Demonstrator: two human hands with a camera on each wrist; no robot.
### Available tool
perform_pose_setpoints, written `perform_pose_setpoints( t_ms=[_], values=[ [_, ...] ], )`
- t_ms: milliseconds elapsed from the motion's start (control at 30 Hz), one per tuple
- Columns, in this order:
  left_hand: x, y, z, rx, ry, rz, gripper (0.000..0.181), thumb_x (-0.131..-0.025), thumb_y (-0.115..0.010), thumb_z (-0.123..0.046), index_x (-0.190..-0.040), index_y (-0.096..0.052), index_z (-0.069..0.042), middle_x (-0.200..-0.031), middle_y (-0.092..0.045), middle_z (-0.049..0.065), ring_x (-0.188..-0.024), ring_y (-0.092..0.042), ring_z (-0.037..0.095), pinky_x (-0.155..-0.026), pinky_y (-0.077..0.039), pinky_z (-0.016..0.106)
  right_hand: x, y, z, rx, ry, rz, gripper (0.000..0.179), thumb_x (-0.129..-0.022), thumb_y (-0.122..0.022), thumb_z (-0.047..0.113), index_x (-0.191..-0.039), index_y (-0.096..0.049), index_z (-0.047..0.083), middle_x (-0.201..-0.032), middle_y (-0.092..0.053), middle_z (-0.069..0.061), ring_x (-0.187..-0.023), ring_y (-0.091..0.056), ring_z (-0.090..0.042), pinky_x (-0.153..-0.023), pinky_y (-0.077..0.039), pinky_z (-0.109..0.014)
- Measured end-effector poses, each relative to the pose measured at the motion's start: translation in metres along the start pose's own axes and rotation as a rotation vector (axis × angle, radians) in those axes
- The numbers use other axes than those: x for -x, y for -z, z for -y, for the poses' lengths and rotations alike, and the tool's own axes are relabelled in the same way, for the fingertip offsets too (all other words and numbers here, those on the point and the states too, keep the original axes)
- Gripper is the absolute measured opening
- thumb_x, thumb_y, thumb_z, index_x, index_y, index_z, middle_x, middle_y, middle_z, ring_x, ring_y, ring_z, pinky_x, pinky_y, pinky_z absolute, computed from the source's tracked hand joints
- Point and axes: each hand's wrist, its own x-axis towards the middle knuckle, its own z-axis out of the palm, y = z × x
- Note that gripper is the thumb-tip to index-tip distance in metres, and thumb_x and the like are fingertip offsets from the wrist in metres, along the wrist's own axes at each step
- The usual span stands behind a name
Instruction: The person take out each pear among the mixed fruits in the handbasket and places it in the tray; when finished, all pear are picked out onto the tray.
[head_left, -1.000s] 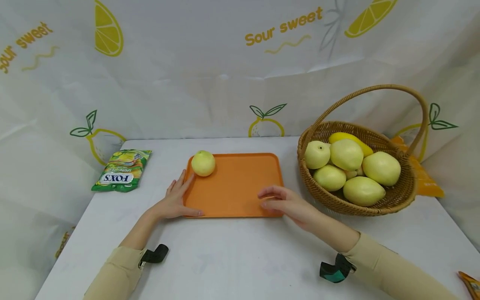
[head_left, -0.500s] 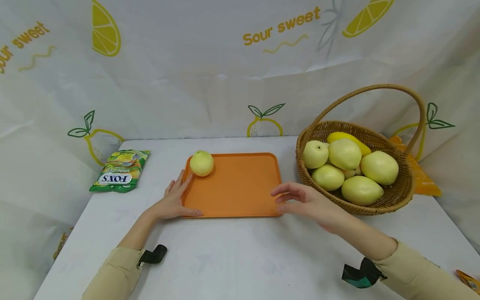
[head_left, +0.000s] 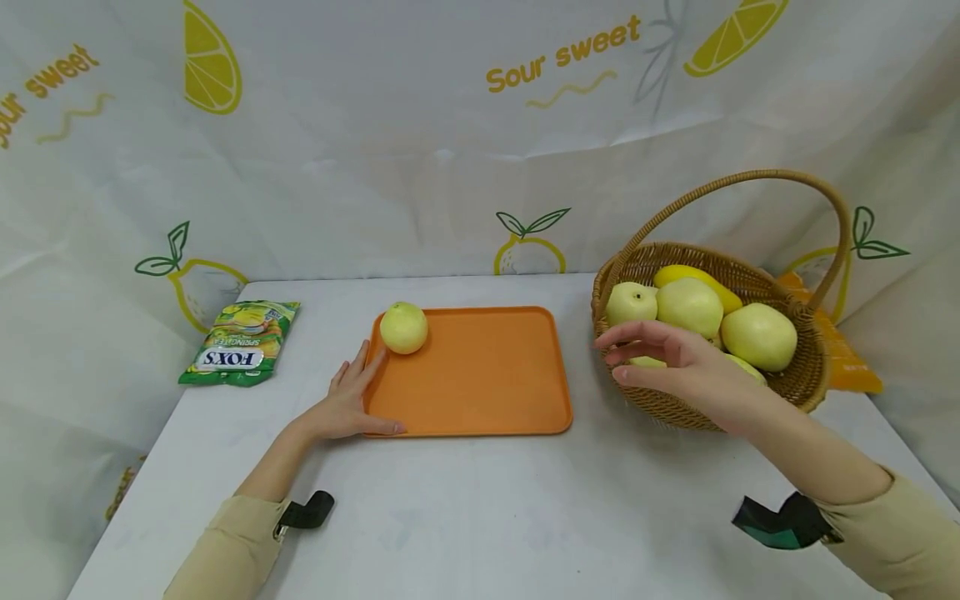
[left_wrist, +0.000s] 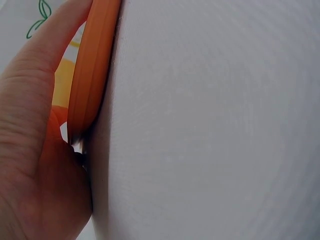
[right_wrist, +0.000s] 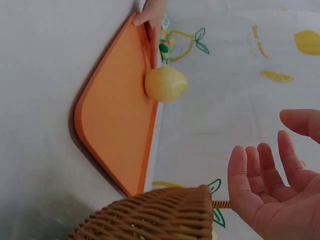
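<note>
My left hand (head_left: 347,408) rests against the left end of an orange tray (head_left: 480,383), its fingers spread along the side and the thumb on the front rim. In the left wrist view the thumb (left_wrist: 27,95) lies over the tray edge (left_wrist: 92,75). A round pale yellow-green fruit (head_left: 404,328) sits in the tray's back left corner. Over the near left side of a wicker basket (head_left: 667,410) hovers my right hand (head_left: 686,367), fingers loosely bent and holding nothing. It hides some of the pale fruits (head_left: 759,337) in there; the right wrist view shows its bare palm (right_wrist: 280,200).
The basket's tall handle (head_left: 780,174) arches above the fruit, where a longer yellow fruit (head_left: 697,279) lies at the back. A green FOX'S bag (head_left: 242,342) lies left of the tray. Behind the basket is an orange packet (head_left: 851,358). A printed curtain (head_left: 420,192) backs the table.
My right hand has moved from the tray's right front corner, rightward and up, to above the basket. The left hand, tray and fruit on it stay in place.
</note>
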Motion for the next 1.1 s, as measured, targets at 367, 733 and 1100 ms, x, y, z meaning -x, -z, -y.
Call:
perform_pose_setpoints(
  t_ms=[367,733,1100],
  values=[
    [0.001,0.0,0.0,0.007,-0.014,-0.01,0.123,-0.072,-0.082,-0.053,-0.158,-0.004,-0.013,-0.16,0.017,0.018,-0.144,0.015,0.042,-0.112,0.008,0.061,-0.009,0.037,-0.005,0.202,-0.019,-0.013,0.036,-0.098,-0.061,0.021,-0.13,-0.053,0.006,-0.127,-0.056,-0.009,-0.109,-0.057,-0.014,-0.086,-0.049,-0.021],
    [0.001,0.0,-0.001,0.015,-0.009,-0.006,0.122,-0.072,-0.082,-0.051,-0.158,-0.005,-0.011,-0.16,0.017,0.018,-0.143,0.015,0.044,-0.112,0.008,0.061,-0.03,0.057,-0.005,0.546,0.064,0.005,0.041,-0.09,-0.071,0.013,-0.125,-0.057,-0.001,-0.126,-0.057,-0.015,-0.109,-0.059,-0.034,-0.081,-0.052,-0.027],
    [0.001,0.0,0.0,0.02,-0.011,-0.003,0.122,-0.072,-0.082,-0.051,-0.158,-0.005,-0.012,-0.16,0.017,0.018,-0.143,0.016,0.045,-0.112,0.007,0.062,-0.066,0.068,0.001,0.884,0.031,0.053,0.065,-0.086,-0.076,0.023,-0.133,-0.046,-0.01,-0.129,-0.051,-0.029,-0.118,-0.049,-0.044,-0.094,-0.043,-0.058]
  ],
)
